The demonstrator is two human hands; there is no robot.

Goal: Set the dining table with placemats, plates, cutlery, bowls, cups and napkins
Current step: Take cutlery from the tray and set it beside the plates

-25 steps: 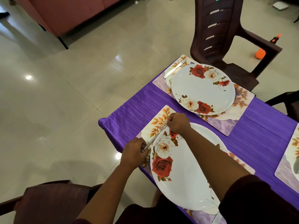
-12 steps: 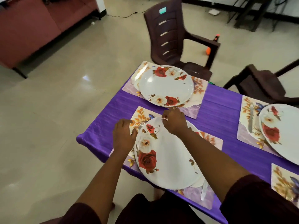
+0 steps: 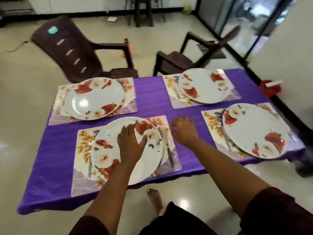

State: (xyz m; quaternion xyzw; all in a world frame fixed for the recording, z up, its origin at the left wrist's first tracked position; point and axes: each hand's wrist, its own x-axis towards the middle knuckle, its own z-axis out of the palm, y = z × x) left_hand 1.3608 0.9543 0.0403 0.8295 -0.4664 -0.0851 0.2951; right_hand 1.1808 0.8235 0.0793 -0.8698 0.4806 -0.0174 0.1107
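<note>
Several floral placemats lie on the purple tablecloth (image 3: 152, 102), each with a white rose-patterned plate. My left hand (image 3: 131, 141) rests flat, fingers spread, on the near-left plate (image 3: 108, 150). A fork (image 3: 89, 158) lies left of that plate on its placemat (image 3: 81, 182), and a knife (image 3: 167, 150) lies to its right. My right hand (image 3: 183, 130) hovers over the cloth just right of that placemat, fingers loosely curled, holding nothing. More plates sit at the far left (image 3: 93, 99), far right (image 3: 205, 87) and near right (image 3: 254, 129).
Two dark brown plastic chairs (image 3: 77, 53) (image 3: 189, 56) stand behind the table. A red object (image 3: 270, 87) sits by the wall at the right. My bare foot (image 3: 155, 199) stands on the glossy floor below the table's near edge.
The view has swung right, showing the whole table. My left hand moved from the fork side onto the plate. My right hand left the plate's rim and moved right, off the placemat.
</note>
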